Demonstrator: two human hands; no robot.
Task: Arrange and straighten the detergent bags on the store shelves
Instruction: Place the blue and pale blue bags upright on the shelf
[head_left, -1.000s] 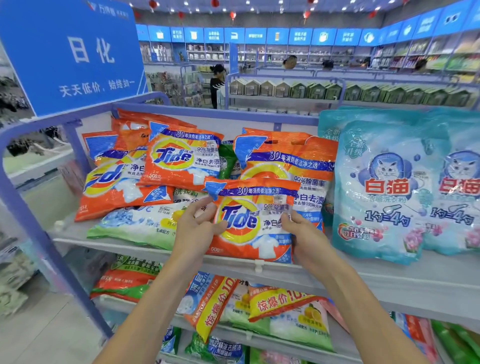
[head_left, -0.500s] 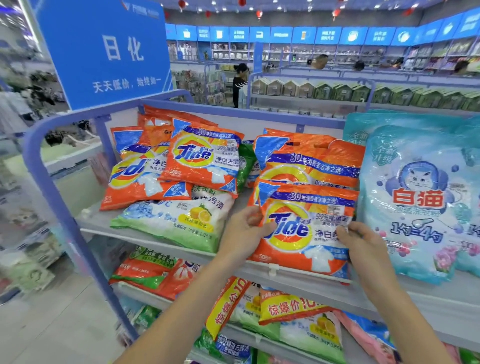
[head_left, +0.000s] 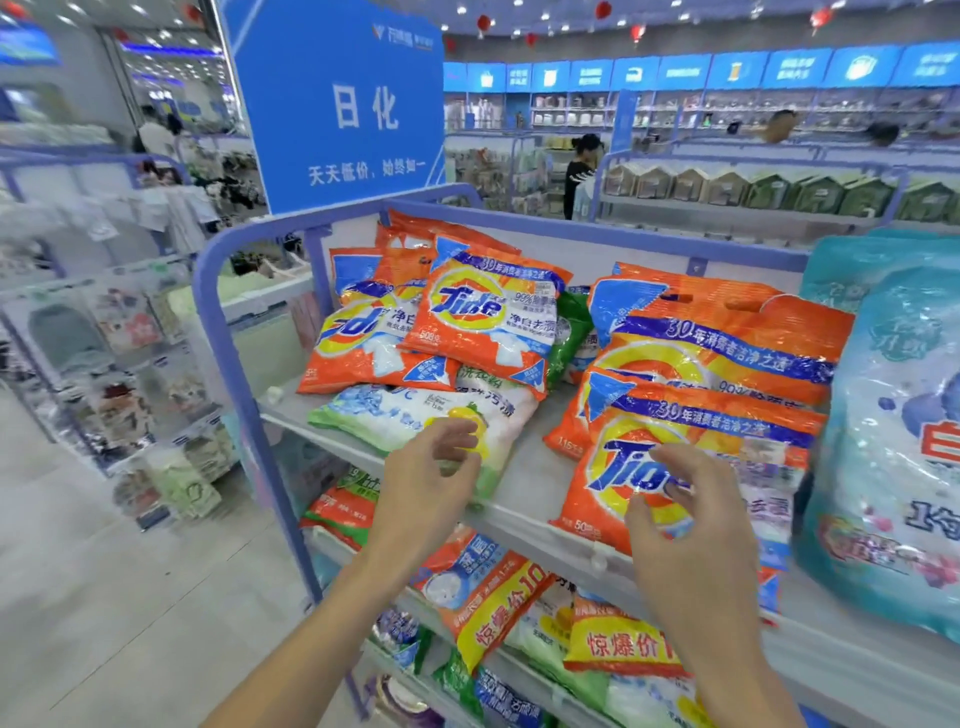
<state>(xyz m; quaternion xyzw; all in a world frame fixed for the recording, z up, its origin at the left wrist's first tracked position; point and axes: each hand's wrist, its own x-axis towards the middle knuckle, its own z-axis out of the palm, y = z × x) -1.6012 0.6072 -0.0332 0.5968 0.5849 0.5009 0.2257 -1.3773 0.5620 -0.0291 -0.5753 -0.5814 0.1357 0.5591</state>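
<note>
Probably midway: the orange plastic Tide detergent bag (head_left: 737, 447) stood upright at the grey metal shelf's (head_left: 535, 447) front edge. The left hand (head_left: 426, 493) and right hand (head_left: 691, 525) hovered apart, fingers loosely curled, gripping nothing. The pile of orange bags (head_left: 483, 317) at the left end lay skewed, unsorted.

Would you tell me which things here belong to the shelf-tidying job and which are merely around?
Job: left hand, right hand, front Tide bag, larger Tide bag behind it, tilted Tide bags at left, lemon-print bag, teal bag.
Just around: blue sign, house-shaped boxes on the far shelf, shopper in black.
</note>
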